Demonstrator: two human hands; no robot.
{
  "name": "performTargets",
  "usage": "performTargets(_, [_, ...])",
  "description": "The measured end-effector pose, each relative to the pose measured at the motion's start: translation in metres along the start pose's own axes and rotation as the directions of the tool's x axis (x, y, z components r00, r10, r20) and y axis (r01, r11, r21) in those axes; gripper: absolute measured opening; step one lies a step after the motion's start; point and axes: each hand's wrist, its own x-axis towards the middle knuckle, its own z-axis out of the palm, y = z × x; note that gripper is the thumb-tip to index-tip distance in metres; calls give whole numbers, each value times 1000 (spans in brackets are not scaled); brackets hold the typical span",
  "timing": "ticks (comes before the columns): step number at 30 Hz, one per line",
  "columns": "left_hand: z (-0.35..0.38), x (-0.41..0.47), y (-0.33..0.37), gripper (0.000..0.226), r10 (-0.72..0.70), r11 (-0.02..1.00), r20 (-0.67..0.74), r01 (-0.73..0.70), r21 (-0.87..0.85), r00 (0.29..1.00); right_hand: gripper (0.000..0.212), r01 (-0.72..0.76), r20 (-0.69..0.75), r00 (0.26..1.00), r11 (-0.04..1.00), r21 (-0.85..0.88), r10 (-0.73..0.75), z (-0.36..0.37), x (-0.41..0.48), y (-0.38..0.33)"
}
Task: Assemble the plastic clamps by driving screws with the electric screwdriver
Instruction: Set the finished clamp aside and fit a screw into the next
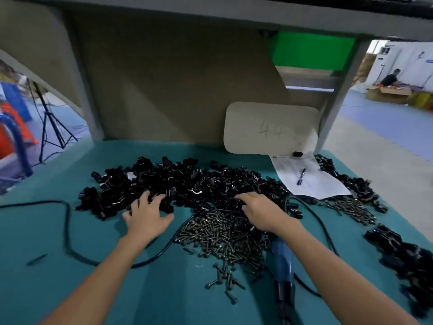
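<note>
**Forearms in, clamp halves to be singled out**

Both forearms are stretched forward over the green table (28, 296). The left hand (150, 214) is laid palm down with fingers spread on the near edge of the clamp heap (182, 184), just left of the screw pile (222, 233); nothing is seen to be gripped. The right hand (262, 212) is dipped, fingers down, into the same heap just beyond the screw pile; whether a part is pinched cannot be told. The electric screwdriver (283, 259) lies unheld at the right edge of the screw pile, partly under the right forearm, and a cable (68, 226) is looped well left of the pile. It is judged that matching halves should be picked one at a time and shaken free of tangled neighbours before any screw is taken. What appear to be assembled clamps (398, 249) are stacked well right of the screw pile.
</note>
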Motion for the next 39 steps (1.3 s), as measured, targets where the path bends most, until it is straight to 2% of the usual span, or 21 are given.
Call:
performTargets(3, [5, 4, -7, 65, 88, 995, -25, -87, 39, 996, 47, -137, -11, 990, 989, -50, 137, 14, 22, -7])
performTargets(6, [5, 9, -8, 65, 106, 994, -42, -106, 11, 993, 42, -217, -106, 972, 974, -69, 210, 21, 31, -9])
performTargets(9, [4, 11, 0, 66, 93, 993, -44, -89, 84, 995, 45, -260, -59, 965, 959, -116, 255, 23, 33, -7])
performTargets(12, [6, 8, 9, 52, 66, 994, -85, -58, 95, 994, 47, -271, 34, 960, 955, -118, 276, 17, 33, 0])
performTargets(15, [13, 1, 13, 30, 85, 996, -171, -80, 31, 982, 40, -281, -13, 960, 953, -114, 281, 15, 32, 10])
performTargets(17, [14, -4, 12, 25, 135, 989, -281, -145, -15, 950, 42, -301, -47, 954, 949, -93, 297, 15, 30, 15])
performTargets(20, [6, -12, 15, 25, 183, 930, -385, -286, -229, 905, 44, -298, -129, 949, 952, -71, 288, 13, 24, 15])
performTargets(22, [-6, -22, 24, 24, 101, 799, -310, -263, -542, 945, 39, -260, -272, 928, 966, 14, 253, 10, 18, 8])
performTargets(23, [-11, -27, 30, 23, 31, 675, -200, -168, -718, 979, 35, -218, -325, 911, 965, 145, 254, 7, 12, 3])
performTargets(24, [-13, -33, 36, 22, -24, 516, -52, -33, -856, 998, 32, -156, -334, 903, 929, 335, 272, 6, 5, -4])
performTargets(25, [-14, -40, 40, 21, -37, 346, 106, 112, -932, 994, 31, -88, -303, 908, 837, 541, 291, 4, -5, -13])
performTargets(26, [-14, -48, 43, 20, -14, 198, 237, 235, -952, 971, 29, -25, -263, 917, 700, 713, 300, 5, -16, -23])
performTargets(27, [-14, -57, 44, 17, 27, 89, 330, 327, -941, 943, 27, 19, -221, 927, 553, 833, 302, 7, -27, -31])
performTargets(28, [-15, -67, 45, 17, 71, 22, 389, 389, -921, 918, 23, 43, -177, 940, 413, 910, 290, 12, -39, -39])
performTargets(29, [-14, -76, 45, 25, 105, 1, 416, 419, -908, 903, 19, 53, -132, 955, 284, 957, 266, 18, -50, -46])
performTargets(30, [-14, -84, 46, 38, 120, 23, 420, 421, -907, 899, 15, 55, -95, 967, 172, 984, 236, 24, -61, -52])
performTargets(32, [-13, -99, 49, 58, 125, 170, 391, 369, -914, 912, 13, 49, -49, 981, 5, 999, 188, 35, -80, -60])
performTargets(33, [-14, -105, 51, 59, 133, 253, 372, 332, -909, 919, 21, 44, -34, 983, -53, 998, 179, 39, -88, -64])
performTargets(35, [-17, -116, 53, 47, 165, 365, 340, 263, -893, 926, 41, 41, -20, 985, -119, 992, 174, 43, -101, -71])
performTargets(36, [-19, -120, 54, 38, 191, 400, 330, 233, -886, 925, 44, 46, -21, 985, -141, 989, 172, 45, -105, -73])
performTargets(39, [-24, -127, 53, 22, 258, 451, 262, 124, -884, 930, 33, 62, -24, 987, -237, 970, 157, 48, -116, -77])
